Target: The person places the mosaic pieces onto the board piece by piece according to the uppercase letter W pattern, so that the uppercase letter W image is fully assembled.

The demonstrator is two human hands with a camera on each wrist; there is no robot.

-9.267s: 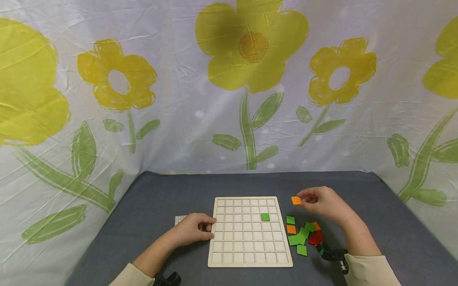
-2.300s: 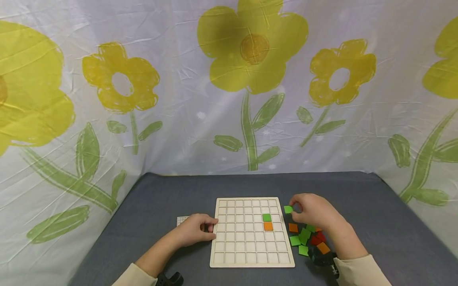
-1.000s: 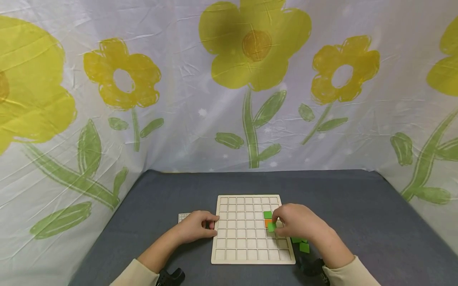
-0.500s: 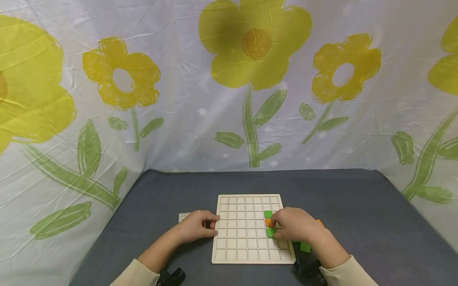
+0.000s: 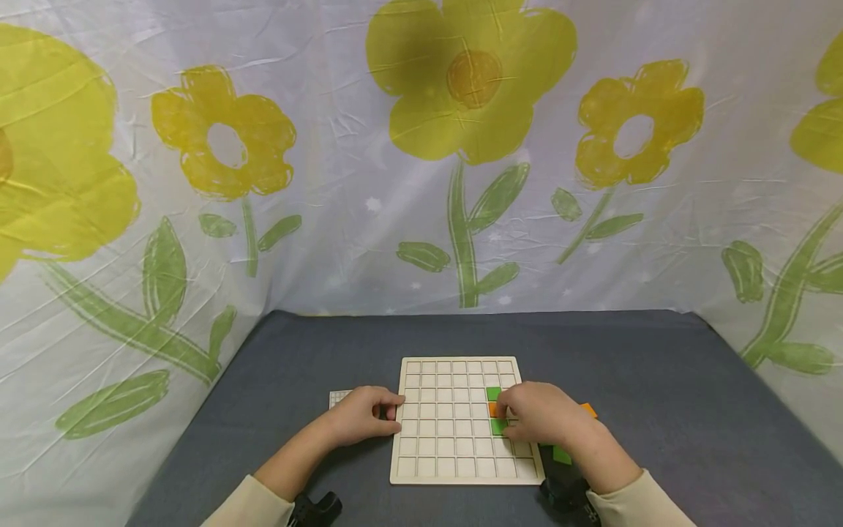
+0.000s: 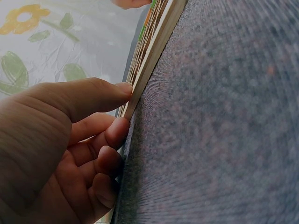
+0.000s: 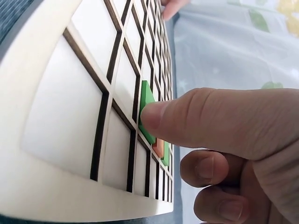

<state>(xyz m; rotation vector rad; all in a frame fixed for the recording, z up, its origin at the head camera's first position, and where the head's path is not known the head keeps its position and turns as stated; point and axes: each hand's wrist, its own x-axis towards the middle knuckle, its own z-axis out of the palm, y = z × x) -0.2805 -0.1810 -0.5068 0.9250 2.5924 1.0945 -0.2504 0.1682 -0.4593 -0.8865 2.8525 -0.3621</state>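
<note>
A pale wooden grid board (image 5: 435,428) lies on the dark cloth. My left hand (image 5: 362,419) holds its left edge; in the left wrist view the thumb (image 6: 117,91) and forefinger tip touch that edge. My right hand (image 5: 546,411) is over the board's right part, with a green square tile (image 5: 497,427) at its fingertips. The right wrist view has the thumb (image 7: 156,115) against this tile, which looks flat or nearly flat in its cell; the forefinger is hidden. Directly behind it in the same column are an orange tile (image 5: 492,410) and another green tile (image 5: 493,394).
Right of the board, an orange tile (image 5: 588,409) and a green tile (image 5: 562,455) show past the right arm, which hides the rest of the pile. A small gridded card (image 5: 337,397) lies partly behind the left hand. Patterned fabric (image 5: 329,219) hangs behind the table.
An orange tile has come onto the board in front of the first green one. The right hand then brought another green tile from the right and lowered it in front. The left hand stayed.
</note>
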